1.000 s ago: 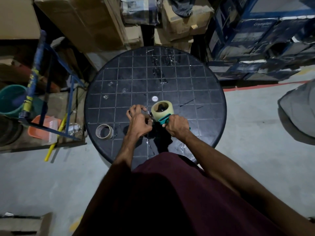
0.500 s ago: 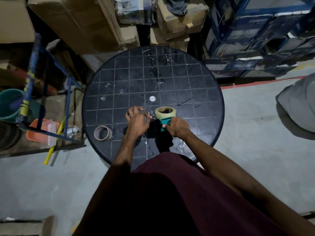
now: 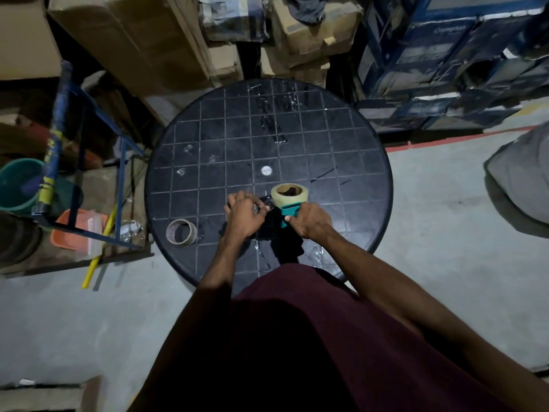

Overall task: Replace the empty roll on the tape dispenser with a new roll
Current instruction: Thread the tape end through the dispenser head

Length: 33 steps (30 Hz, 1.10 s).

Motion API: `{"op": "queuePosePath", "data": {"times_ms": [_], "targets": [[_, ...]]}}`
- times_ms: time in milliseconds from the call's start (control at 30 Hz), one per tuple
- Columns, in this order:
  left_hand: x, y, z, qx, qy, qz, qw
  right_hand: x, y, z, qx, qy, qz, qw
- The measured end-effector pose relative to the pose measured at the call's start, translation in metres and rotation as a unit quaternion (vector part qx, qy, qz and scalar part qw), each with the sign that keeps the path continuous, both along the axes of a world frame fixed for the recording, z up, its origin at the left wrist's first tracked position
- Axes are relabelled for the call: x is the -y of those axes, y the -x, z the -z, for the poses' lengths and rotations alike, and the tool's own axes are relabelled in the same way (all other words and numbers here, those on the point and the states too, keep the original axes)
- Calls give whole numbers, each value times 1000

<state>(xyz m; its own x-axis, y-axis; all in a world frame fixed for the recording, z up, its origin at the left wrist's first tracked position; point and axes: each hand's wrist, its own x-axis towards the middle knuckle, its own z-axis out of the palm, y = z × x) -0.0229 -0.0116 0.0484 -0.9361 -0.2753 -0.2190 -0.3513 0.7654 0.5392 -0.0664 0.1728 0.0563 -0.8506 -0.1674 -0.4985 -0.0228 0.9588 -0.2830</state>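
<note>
A pale yellow new tape roll [image 3: 289, 195] sits on the teal tape dispenser [image 3: 288, 214] near the front of the round black table [image 3: 341, 150]. My right hand [image 3: 309, 224] is closed around the dispenser's handle. My left hand [image 3: 244, 217] pinches the shiny front end of the dispenser, just left of the roll; what lies between its fingers is hidden. The empty brown cardboard roll [image 3: 181, 232] lies flat at the table's front left, apart from both hands.
Cardboard boxes [image 3: 133, 34] stand behind the table and blue boxes [image 3: 445, 55] at the back right. A blue metal frame [image 3: 68, 162], a green bucket [image 3: 17, 185] and an orange tray [image 3: 77, 230] crowd the left. A grey bag [image 3: 523, 173] lies right.
The dispenser with the new roll has tipped down from a raised tilt to sit lower on the table. Both hands keep their hold in the same spot.
</note>
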Motion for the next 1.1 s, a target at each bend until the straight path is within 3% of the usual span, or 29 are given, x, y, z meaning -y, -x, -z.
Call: {"op": "queuePosePath", "data": {"times_ms": [433,733,1100], "targets": [[-7,-5,1,-18,-24,9,999,-7,-2,-2,-12,44,54,997],[2,-7,1,-24,-16,43,999,-4,5,2,72,93,106,987],[13,-8,-9,-33,-139,3,990,-10,14,6,172,155,147,962]]}}
